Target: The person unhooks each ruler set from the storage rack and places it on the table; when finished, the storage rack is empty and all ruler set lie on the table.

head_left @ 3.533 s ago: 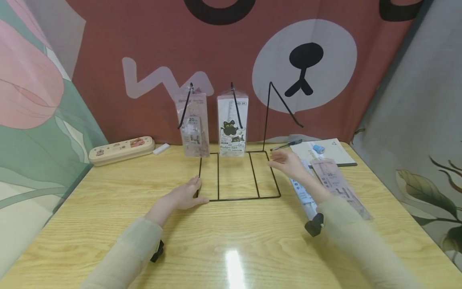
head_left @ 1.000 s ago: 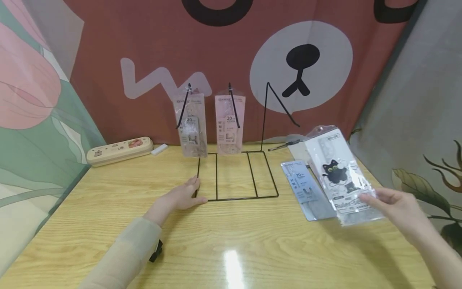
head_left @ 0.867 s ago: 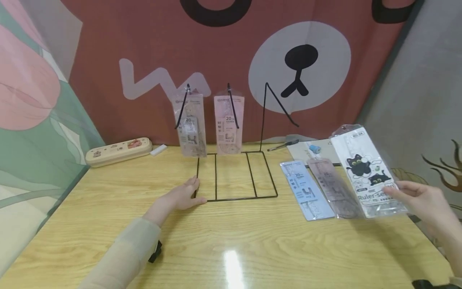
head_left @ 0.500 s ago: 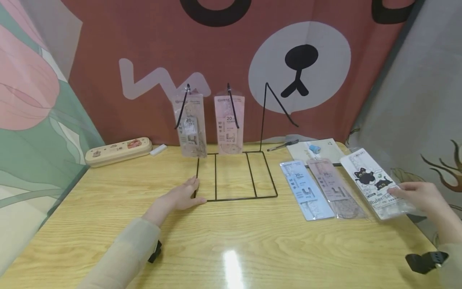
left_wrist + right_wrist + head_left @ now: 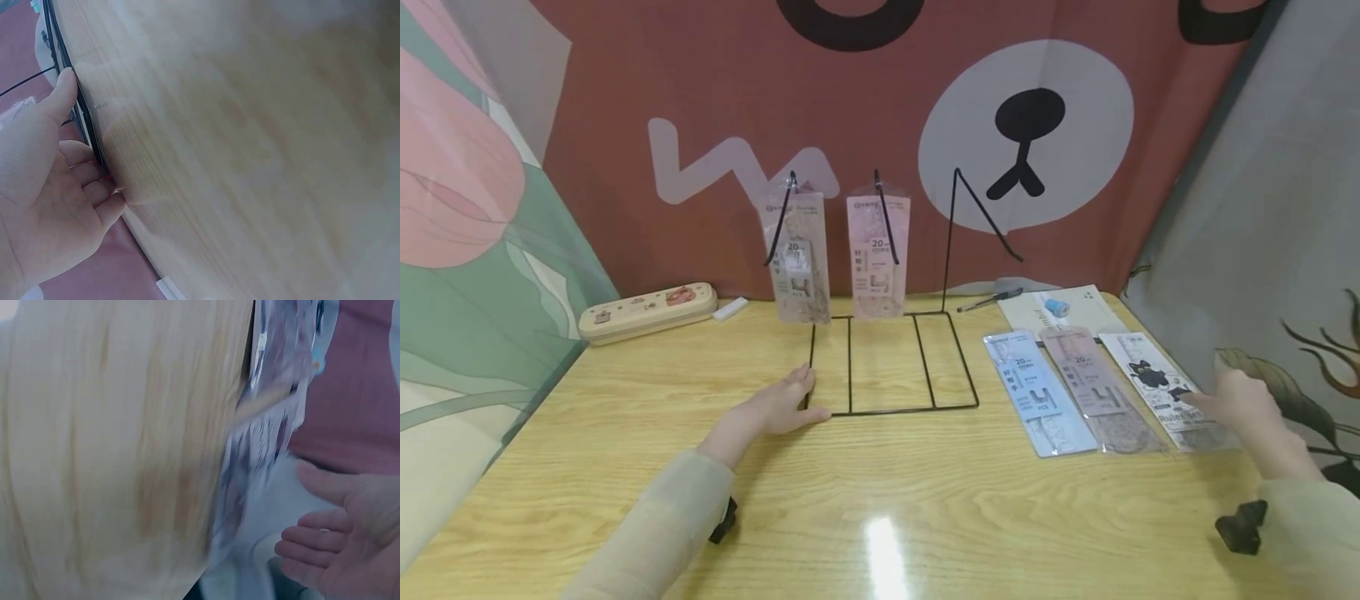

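Your left hand (image 5: 775,408) lies flat and relaxed against the front left corner of the wire rack (image 5: 891,367), fingers straight along the base rail, which looks like bracing so the light frame stays put. Your right hand (image 5: 1240,404) rests loosely spread on the cat ruler set (image 5: 1157,385), gripping nothing; that pack lies flat on the table (image 5: 880,500) at the right end of a tidy row, just beside the pink ruler pack (image 5: 1093,387). Count it up: three packs lying side by side with the blue ruler pack (image 5: 1033,392) leftmost, two pink packs hanging on the rack's three hooks, and the rightmost hook (image 5: 977,208) bare.
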A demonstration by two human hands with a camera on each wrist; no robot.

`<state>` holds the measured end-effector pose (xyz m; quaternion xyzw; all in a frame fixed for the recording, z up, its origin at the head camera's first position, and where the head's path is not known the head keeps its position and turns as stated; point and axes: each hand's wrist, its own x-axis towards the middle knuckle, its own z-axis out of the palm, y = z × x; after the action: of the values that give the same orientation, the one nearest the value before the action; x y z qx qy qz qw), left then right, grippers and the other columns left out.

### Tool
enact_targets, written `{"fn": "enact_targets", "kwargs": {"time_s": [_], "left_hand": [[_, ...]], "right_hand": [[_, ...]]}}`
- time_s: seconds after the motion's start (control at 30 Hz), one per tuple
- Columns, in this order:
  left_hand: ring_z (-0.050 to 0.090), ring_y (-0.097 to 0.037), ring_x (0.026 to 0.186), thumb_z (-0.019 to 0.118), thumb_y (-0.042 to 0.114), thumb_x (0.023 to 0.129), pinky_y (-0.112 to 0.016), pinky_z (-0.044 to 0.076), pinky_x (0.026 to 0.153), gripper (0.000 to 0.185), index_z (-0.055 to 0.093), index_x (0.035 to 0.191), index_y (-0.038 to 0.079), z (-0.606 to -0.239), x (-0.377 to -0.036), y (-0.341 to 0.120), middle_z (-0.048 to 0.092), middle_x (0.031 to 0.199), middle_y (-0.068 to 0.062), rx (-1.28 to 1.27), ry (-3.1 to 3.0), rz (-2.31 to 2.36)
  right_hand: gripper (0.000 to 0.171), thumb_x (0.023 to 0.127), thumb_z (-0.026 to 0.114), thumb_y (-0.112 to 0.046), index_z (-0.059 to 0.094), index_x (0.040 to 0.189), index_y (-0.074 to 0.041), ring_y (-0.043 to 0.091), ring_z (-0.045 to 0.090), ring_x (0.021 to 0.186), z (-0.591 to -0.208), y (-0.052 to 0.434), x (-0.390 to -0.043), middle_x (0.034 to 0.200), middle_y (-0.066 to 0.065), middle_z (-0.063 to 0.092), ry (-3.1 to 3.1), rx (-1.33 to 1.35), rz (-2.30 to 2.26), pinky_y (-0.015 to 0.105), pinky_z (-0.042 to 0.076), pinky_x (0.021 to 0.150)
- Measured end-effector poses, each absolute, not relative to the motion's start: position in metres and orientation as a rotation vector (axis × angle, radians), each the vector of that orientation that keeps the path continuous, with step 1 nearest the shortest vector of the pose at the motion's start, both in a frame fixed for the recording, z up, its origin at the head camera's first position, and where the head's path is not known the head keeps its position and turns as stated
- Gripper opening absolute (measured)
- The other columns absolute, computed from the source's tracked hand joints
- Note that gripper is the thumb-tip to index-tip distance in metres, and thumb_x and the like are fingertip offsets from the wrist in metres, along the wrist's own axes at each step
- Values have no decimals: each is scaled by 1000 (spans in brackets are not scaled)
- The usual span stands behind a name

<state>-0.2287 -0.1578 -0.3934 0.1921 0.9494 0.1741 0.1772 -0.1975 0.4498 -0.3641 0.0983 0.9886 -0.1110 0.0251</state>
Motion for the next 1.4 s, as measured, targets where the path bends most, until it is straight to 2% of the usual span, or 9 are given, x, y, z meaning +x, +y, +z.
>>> {"fn": "enact_targets", "kwargs": {"time_s": [0.13,0.27,0.4,0.53,0.9,1.07,1.17,1.2,1.4], "left_hand": [[8,-37,145,51,48,94,-51,16,118,85,12,148,-5,-392,-228,-157,2,157,-22,539,2694,490],[9,-37,145,50,48,94,-52,16,117,85,13,148,-5,-392,-229,-157,2,157,-22,543,2692,484],[8,-37,145,50,49,94,-51,16,117,86,13,148,-5,-393,-229,-155,2,157,-22,553,2688,482],[9,-36,145,50,49,93,-51,16,118,86,12,149,-4,-393,-230,-154,1,158,-21,536,2685,481],[8,-36,145,51,48,94,-50,16,118,85,12,148,-5,-391,-228,-155,1,157,-22,543,2687,488],[8,-37,145,51,48,94,-50,15,118,85,12,148,-6,-392,-228,-156,1,157,-23,543,2691,479],[8,-37,145,51,48,94,-50,15,118,85,12,148,-6,-392,-228,-157,2,157,-23,543,2691,481],[8,-37,145,51,48,94,-50,15,118,85,12,148,-6,-391,-228,-157,2,157,-23,544,2690,486],[8,-37,145,51,47,94,-51,16,118,85,11,148,-5,-390,-228,-156,1,157,-22,531,2673,501]], "right_hand": [[81,89,61,-38,31,127,27,65,41,106,-363,419,-206,119,50,39,3063,108,-371,68,41,84],[80,94,55,-33,20,134,27,64,27,121,-365,378,-215,131,51,25,3107,-172,-475,69,27,100],[76,94,57,-27,19,137,24,62,22,127,-368,341,-220,137,49,21,3154,-401,-538,67,22,104],[83,93,58,-33,15,142,19,56,16,134,-371,305,-224,145,43,16,3088,-479,-614,64,17,110],[73,96,54,-29,23,138,21,54,22,134,-386,221,-227,143,41,23,2879,-691,-639,60,19,112],[69,95,55,-29,28,133,23,53,33,129,-395,203,-231,136,43,33,2830,-733,-669,59,30,108],[72,95,55,-32,27,135,22,52,31,131,-397,197,-233,138,42,31,2818,-711,-631,57,28,110],[77,95,54,-33,21,138,22,52,23,135,-397,195,-234,143,42,23,2815,-685,-611,57,21,113],[86,95,54,-38,11,141,21,52,12,138,-395,191,-236,146,42,10,2744,-586,-577,55,12,116]]}}
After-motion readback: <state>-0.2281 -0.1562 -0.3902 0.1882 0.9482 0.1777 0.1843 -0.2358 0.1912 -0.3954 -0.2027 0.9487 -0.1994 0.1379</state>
